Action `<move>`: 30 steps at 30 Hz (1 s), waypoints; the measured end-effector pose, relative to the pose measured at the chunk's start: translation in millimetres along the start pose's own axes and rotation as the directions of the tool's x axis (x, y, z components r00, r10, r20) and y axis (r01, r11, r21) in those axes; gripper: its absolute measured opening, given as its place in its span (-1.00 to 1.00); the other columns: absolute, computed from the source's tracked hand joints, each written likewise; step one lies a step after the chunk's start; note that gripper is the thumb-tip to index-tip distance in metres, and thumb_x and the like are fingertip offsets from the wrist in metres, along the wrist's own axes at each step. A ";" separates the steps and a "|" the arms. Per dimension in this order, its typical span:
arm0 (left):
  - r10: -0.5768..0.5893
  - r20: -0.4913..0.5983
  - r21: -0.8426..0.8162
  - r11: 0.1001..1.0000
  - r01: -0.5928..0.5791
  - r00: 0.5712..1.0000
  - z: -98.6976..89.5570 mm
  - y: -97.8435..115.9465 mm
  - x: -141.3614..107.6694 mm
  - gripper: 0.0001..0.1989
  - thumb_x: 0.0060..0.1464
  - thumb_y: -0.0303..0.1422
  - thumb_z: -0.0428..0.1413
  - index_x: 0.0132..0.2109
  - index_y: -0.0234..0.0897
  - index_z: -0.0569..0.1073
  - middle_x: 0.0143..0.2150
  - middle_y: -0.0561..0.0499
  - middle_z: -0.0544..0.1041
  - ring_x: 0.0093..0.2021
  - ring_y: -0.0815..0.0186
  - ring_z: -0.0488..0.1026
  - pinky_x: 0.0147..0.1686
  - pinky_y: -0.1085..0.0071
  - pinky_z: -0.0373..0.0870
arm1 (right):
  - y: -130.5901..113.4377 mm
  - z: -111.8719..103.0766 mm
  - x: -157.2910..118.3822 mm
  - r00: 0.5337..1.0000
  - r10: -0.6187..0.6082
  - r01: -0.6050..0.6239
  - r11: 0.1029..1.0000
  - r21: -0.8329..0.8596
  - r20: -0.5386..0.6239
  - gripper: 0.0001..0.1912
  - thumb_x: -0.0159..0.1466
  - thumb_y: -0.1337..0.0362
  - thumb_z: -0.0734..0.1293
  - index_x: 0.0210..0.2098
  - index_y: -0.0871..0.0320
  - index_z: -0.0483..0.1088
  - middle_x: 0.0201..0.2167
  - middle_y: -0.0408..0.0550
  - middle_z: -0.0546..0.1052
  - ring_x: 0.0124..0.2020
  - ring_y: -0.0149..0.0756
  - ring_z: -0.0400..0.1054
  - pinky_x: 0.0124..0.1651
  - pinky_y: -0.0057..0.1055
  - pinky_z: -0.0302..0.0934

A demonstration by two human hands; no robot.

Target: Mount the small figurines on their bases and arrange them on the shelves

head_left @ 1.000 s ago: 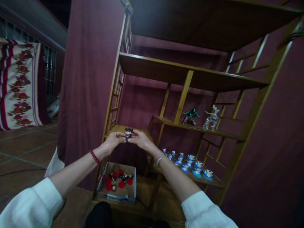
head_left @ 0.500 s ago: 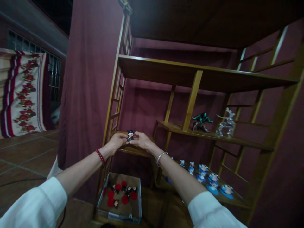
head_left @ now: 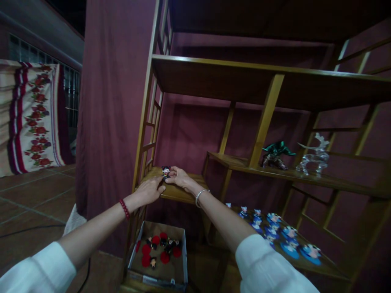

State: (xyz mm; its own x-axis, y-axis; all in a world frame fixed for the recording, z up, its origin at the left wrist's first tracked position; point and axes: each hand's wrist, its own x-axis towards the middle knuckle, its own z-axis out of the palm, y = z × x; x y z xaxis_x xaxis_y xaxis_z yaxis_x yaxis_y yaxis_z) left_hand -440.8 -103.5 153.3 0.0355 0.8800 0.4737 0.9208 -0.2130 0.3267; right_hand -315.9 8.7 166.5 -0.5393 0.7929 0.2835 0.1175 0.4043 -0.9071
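Our right hand [head_left: 180, 178] pinches a figurine [head_left: 165, 171], left hand [head_left: 148, 192] half-closed below; a loose pinch could drop it.

Low wooden shelf [head_left: 180, 194] open to its right edge beyond the right hand [head_left: 181, 178]; upright post [head_left: 227, 131] obstructs further rightward passage. Below the left hand [head_left: 148, 192], cardboard box [head_left: 133, 252] crowded with red pieces [head_left: 165, 257].

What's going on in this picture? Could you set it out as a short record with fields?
Figurine: small, black-haired, above a wooden shelf
Right hand: fingers touching the figurine
Left hand: just below the figurine, holding nothing
Below: cardboard box of red discs and small figures
Lower right: blue-based figurines
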 end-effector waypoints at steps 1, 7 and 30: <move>0.025 0.005 0.010 1.000 -0.025 1.000 0.5 -1.0 0.1 -0.54 0.07 -0.25 -0.11 0.08 -0.38 0.29 0.07 -0.22 0.36 0.06 0.12 0.29 0.04 0.25 0.17 | 3.7 0.7 3.5 1.000 -0.003 0.003 1.000 -0.003 0.007 -0.52 -0.17 0.56 0.37 -0.24 0.18 0.29 -0.53 -0.28 0.36 -0.47 -0.49 0.26 -0.26 -0.48 0.18; 0.078 0.000 -0.005 0.997 -0.078 0.997 5.7 -11.9 9.7 -0.49 0.11 -0.15 -0.18 0.06 -0.39 0.32 0.12 -0.24 0.30 0.14 0.13 0.19 0.11 0.22 0.04 | 15.8 3.3 22.2 0.999 -0.011 0.011 1.000 -0.003 0.050 -0.42 -0.17 0.54 0.38 -0.15 0.16 0.23 -0.50 -0.25 0.40 -0.43 -0.44 0.31 -0.23 -0.45 0.20; -0.039 -0.083 0.143 0.988 0.051 0.996 13.4 -12.0 12.8 -0.56 0.14 -0.15 -0.20 -0.01 -0.29 0.37 0.08 -0.16 0.36 0.18 0.11 0.12 0.09 0.17 0.04 | 13.7 17.6 37.4 0.993 0.038 -0.041 0.999 0.020 0.115 -0.48 -0.13 0.58 0.34 -0.17 0.16 0.23 -0.37 -0.17 0.49 -0.30 -0.39 0.37 -0.18 -0.45 0.23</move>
State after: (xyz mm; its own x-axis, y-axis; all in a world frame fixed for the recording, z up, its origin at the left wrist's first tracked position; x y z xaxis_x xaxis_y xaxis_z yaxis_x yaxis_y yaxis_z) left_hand -446.2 -84.0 144.4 -0.0330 0.8494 0.5268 0.9676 -0.1050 0.2298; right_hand -349.2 35.8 159.1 -0.6268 0.7501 0.2110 0.1227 0.3624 -0.9239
